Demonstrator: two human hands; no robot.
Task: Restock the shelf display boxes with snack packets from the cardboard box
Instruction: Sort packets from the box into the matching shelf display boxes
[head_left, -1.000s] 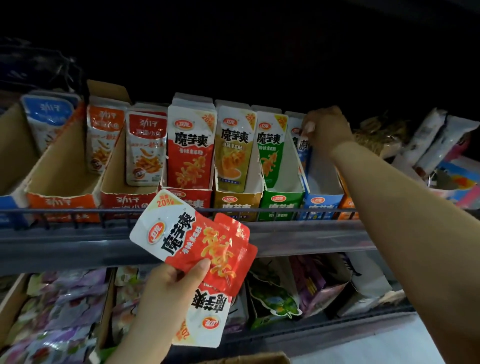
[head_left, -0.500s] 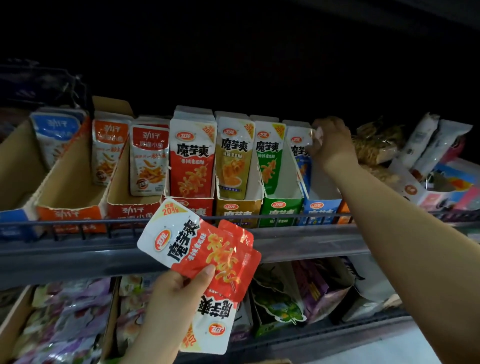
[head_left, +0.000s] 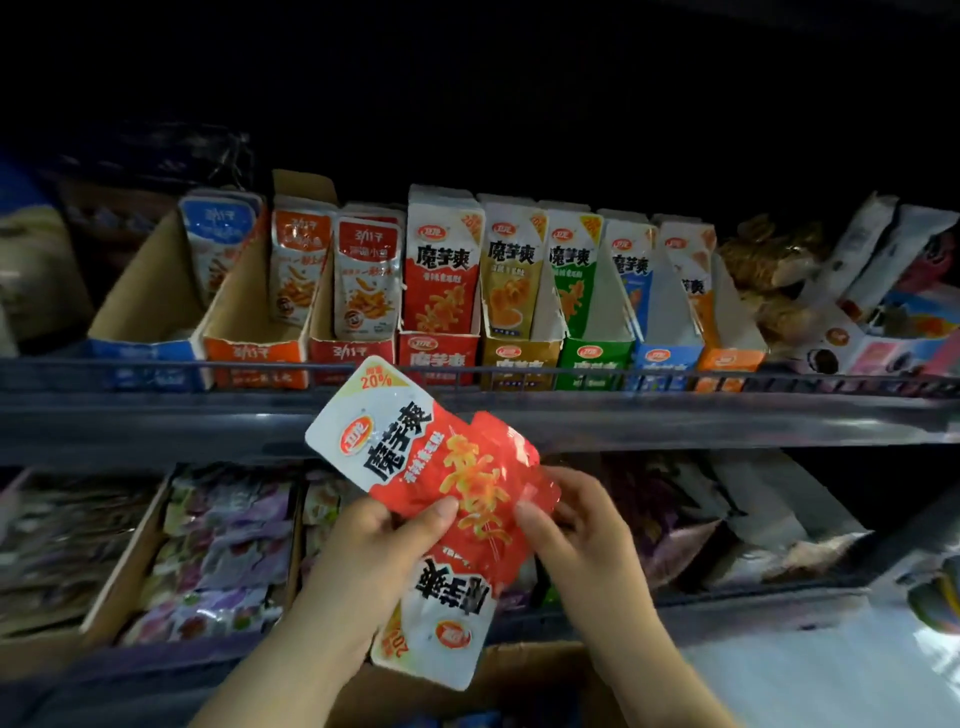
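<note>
Just pulled the right hand (head_left: 582, 530) back off the blue display box (head_left: 660, 358), fingers now pinching the edge of the fanned snack packets (head_left: 441, 467) gripped in the left hand (head_left: 363, 551), below the shelf (head_left: 675, 421) rail. Probably peeling one off for the red display box (head_left: 439, 356). Glossy red-and-white, bottom one upside down.

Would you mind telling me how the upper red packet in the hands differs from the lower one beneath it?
The upper packet points its white end up and left; the lower packet points its white end down, with its print upside down. The upper packet lies in front, fully visible; the lower packet is partly covered by it. Both share a red and white design with a 20% mark, and the left hand grips them.
</note>
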